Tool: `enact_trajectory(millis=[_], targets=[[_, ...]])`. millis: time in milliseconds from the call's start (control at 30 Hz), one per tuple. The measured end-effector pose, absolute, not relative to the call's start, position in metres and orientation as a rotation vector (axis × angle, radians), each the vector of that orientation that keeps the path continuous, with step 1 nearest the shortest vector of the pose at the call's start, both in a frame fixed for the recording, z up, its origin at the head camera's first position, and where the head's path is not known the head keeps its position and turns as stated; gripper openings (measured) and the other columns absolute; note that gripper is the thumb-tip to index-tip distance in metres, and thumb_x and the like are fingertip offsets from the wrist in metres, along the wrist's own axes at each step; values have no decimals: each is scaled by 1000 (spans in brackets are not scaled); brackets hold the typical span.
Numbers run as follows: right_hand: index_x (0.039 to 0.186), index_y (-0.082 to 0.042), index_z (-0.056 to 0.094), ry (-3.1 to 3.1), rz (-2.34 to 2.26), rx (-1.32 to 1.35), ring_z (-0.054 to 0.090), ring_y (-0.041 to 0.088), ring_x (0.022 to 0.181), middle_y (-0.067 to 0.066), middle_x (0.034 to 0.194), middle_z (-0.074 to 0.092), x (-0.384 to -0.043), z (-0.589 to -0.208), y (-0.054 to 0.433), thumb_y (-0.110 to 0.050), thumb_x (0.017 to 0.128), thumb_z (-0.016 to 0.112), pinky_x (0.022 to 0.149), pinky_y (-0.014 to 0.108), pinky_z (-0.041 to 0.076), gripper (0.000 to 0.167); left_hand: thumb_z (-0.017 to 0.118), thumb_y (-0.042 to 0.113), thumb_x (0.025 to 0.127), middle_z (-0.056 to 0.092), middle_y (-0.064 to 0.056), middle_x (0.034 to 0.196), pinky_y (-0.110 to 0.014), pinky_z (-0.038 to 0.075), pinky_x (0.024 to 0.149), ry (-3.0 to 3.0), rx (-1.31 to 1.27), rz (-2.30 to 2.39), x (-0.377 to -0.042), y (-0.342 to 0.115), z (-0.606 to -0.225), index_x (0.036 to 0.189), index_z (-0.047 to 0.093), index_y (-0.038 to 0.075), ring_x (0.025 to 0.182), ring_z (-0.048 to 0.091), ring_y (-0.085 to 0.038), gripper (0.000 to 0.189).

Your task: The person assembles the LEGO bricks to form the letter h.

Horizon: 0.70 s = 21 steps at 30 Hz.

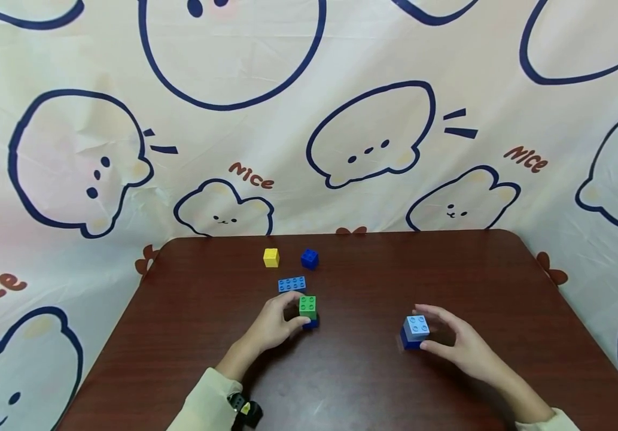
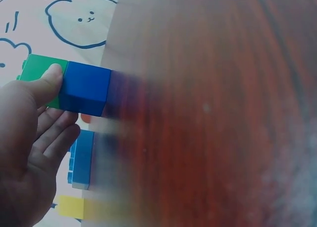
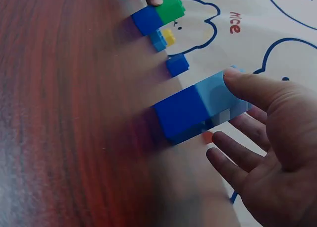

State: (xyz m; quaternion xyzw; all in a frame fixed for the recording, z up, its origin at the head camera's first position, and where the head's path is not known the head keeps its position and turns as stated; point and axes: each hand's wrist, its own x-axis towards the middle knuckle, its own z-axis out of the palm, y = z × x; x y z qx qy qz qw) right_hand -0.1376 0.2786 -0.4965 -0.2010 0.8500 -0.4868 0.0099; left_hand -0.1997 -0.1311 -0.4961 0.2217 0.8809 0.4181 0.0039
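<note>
My left hand (image 1: 272,323) pinches a green brick (image 1: 307,306) stacked on a blue brick (image 2: 85,88), thumb on the near side. The green brick's studs face up, and the stack stands on the table. To the right, my right hand (image 1: 462,347) holds a light blue brick (image 1: 417,328) sitting on a dark blue brick (image 1: 411,343). In the right wrist view its thumb lies on the light blue brick while the lower fingers stay off the bricks. The index fingertip's contact at the back is hidden.
Behind the left hand lies a long blue brick (image 1: 292,284). Farther back stand a yellow brick (image 1: 271,258) and a small blue brick (image 1: 310,258). The brown table (image 1: 362,383) meets a patterned cloth (image 1: 287,137) at its far edge.
</note>
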Motion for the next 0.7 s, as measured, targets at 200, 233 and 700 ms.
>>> enact_trajectory(millis=[200, 233, 700], targets=[[138, -6, 59, 2600, -1629, -571, 66, 10, 105, 11, 124, 67, -139, -507, 277, -13, 91, 78, 86, 24, 56, 51, 81, 13, 88, 70, -2, 111, -47, 52, 97, 2723, 663, 1319, -201, -129, -493, 121, 65, 7, 110, 64, -20, 37], [135, -6, 61, 2609, -1633, -555, 67, 9, 103, 11, 121, 68, -139, -508, 276, -12, 90, 78, 85, 24, 56, 49, 81, 13, 88, 70, -2, 111, -47, 52, 98, 2719, 651, 1317, -201, -129, -493, 121, 65, 8, 110, 64, -20, 37], [126, -6, 66, 2734, -1515, -337, 69, 9, 96, 9, 113, 71, -141, -506, 266, -8, 84, 83, 80, 25, 57, 45, 80, 19, 90, 69, -2, 114, -47, 53, 97, 2710, 629, 1256, -198, -120, -492, 121, 65, 9, 110, 64, -21, 36]])
